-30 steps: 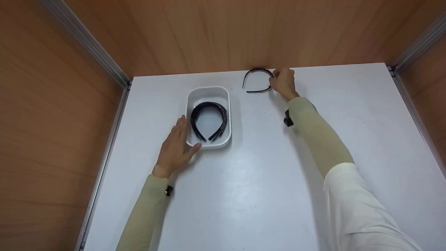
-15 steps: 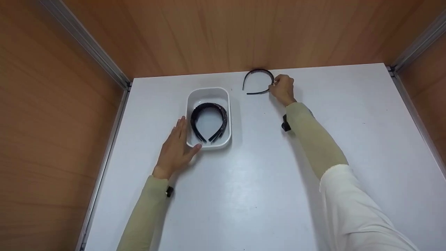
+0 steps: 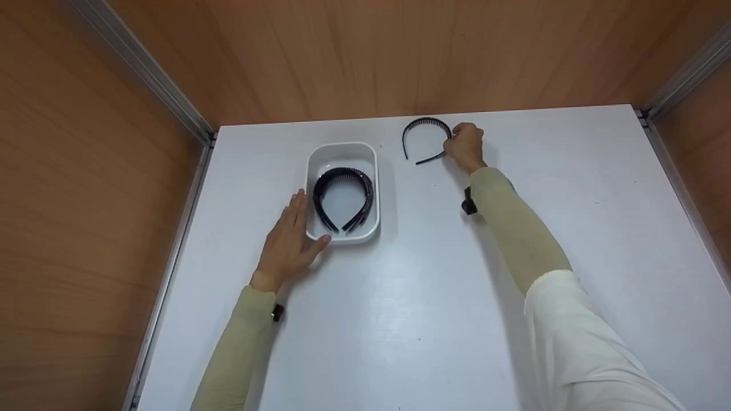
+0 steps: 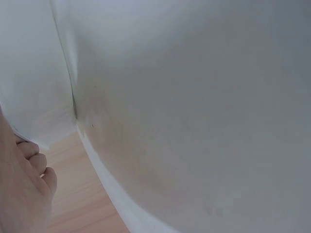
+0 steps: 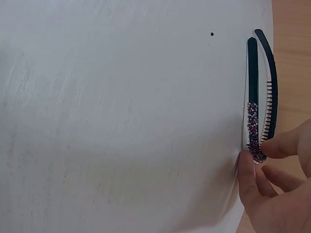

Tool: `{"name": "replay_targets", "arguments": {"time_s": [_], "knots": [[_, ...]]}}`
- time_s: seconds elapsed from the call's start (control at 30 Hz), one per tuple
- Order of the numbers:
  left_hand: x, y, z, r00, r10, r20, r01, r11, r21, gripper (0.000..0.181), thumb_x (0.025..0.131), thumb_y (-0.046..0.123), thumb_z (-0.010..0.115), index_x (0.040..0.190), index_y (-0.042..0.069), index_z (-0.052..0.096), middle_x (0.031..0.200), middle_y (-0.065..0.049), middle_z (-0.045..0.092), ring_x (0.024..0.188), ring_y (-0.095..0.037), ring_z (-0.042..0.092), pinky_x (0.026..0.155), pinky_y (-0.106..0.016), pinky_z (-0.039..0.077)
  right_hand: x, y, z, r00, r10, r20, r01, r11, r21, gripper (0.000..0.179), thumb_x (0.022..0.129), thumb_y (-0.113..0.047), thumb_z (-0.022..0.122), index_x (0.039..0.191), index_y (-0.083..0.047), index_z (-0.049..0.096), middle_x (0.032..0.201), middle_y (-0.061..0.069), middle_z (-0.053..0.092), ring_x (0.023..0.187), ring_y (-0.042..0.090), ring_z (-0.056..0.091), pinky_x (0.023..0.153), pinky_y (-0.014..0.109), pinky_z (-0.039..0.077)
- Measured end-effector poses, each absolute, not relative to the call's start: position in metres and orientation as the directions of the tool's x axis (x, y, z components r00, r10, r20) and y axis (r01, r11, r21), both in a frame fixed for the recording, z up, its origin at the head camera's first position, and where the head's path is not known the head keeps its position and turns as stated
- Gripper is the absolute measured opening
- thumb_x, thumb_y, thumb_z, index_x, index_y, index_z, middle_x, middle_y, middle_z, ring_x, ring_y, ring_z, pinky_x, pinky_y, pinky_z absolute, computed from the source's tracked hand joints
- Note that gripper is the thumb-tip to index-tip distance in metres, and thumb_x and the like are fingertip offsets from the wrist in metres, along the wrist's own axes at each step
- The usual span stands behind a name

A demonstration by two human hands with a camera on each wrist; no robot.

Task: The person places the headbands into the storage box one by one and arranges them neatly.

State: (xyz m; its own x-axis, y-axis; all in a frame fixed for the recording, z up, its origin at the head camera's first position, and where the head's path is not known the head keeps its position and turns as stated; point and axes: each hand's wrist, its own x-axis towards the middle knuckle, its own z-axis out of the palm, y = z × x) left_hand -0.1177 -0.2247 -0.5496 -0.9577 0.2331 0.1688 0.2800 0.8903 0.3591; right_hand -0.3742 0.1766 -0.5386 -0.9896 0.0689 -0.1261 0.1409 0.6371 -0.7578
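My right hand (image 3: 465, 147) pinches the right side of a dark toothed headband (image 3: 425, 120) between thumb and fingers, near the back of the table. In the right wrist view, small multicoloured beads cover part of this headband (image 5: 252, 119), and its comb teeth face inward. To its left, a white plastic container (image 3: 348, 240) holds several dark headbands (image 3: 368, 194) lying together, ends toward me. My left hand (image 3: 284, 242) has straight fingers along the container's left wall, with the thumb at its front rim. The left wrist view shows that hand (image 4: 24, 189) only at its edge.
A white table (image 3: 394, 319) carries everything. A wood-grain panel (image 3: 365, 57) rises behind it, with another panel (image 3: 85, 200) on the left and metal rails at the corners.
The loose headband has turned in my right hand and shifted slightly toward me, its ends now pointing more to the front. My left hand and the container stay in place.
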Motion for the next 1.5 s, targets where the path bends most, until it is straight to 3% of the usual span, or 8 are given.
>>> {"name": "replay_targets", "arguments": {"time_s": [0.2,0.53,0.83,1.1,1.37,1.5], "knots": [[-0.118,-0.223,-0.55,-0.957,0.234,0.172,0.283,0.887,0.366,0.104,0.102,0.062,0.06,0.171,0.001,0.011,0.179,-0.017,0.016,0.167,-0.031,0.015,0.136,-0.045,0.019,-0.373,0.178,-0.538,-0.99,0.071,-0.121,0.138,0.64,-0.756,0.033,0.094,0.001,0.058,0.124,0.012,0.067,0.124,0.023,0.066,0.112,0.028,0.06,0.09,0.039,0.055],[-0.119,-0.223,-0.55,-0.954,0.239,0.183,0.291,0.889,0.354,0.105,0.102,0.062,0.061,0.17,0.0,0.012,0.178,-0.018,0.018,0.166,-0.032,0.017,0.135,-0.047,0.02,-0.37,0.182,-0.529,-0.977,0.083,-0.195,0.204,0.617,-0.76,0.037,0.094,0.001,0.06,0.13,0.01,0.065,0.137,0.023,0.061,0.125,0.031,0.057,0.096,0.04,0.057],[-0.12,-0.222,-0.548,-0.955,0.243,0.17,0.288,0.894,0.343,0.103,0.103,0.06,0.06,0.17,-0.002,0.013,0.178,-0.018,0.017,0.166,-0.033,0.017,0.135,-0.046,0.02,-0.369,0.185,-0.523,-0.983,0.077,-0.167,0.178,0.633,-0.754,0.033,0.093,0.001,0.057,0.121,0.007,0.074,0.128,0.021,0.067,0.114,0.028,0.059,0.076,0.029,0.052],[-0.123,-0.222,-0.549,-0.953,0.244,0.177,0.292,0.898,0.329,0.104,0.102,0.064,0.058,0.169,-0.003,0.014,0.178,-0.019,0.017,0.166,-0.035,0.018,0.135,-0.048,0.021,-0.37,0.189,-0.514,-0.975,0.055,-0.216,0.204,0.618,-0.759,0.035,0.095,0.001,0.06,0.126,0.005,0.075,0.132,0.02,0.07,0.107,0.025,0.063,0.064,0.019,0.055],[-0.124,-0.222,-0.547,-0.96,0.241,0.139,0.275,0.899,0.341,0.103,0.103,0.061,0.059,0.17,-0.001,0.01,0.179,-0.018,0.014,0.167,-0.032,0.013,0.136,-0.044,0.017,-0.368,0.189,-0.505,-0.967,0.052,-0.249,0.229,0.604,-0.763,0.034,0.096,-0.004,0.066,0.128,0.0,0.076,0.134,0.017,0.071,0.112,0.021,0.064,0.078,0.019,0.06],[-0.125,-0.222,-0.547,-0.962,0.241,0.128,0.271,0.903,0.332,0.103,0.104,0.06,0.059,0.17,-0.001,0.009,0.179,-0.018,0.012,0.167,-0.032,0.012,0.137,-0.042,0.014,-0.366,0.19,-0.499,-0.968,0.033,-0.249,0.222,0.581,-0.783,0.033,0.095,-0.004,0.069,0.127,0.001,0.077,0.13,0.018,0.072,0.1,0.017,0.07,0.075,0.018,0.062]]}}
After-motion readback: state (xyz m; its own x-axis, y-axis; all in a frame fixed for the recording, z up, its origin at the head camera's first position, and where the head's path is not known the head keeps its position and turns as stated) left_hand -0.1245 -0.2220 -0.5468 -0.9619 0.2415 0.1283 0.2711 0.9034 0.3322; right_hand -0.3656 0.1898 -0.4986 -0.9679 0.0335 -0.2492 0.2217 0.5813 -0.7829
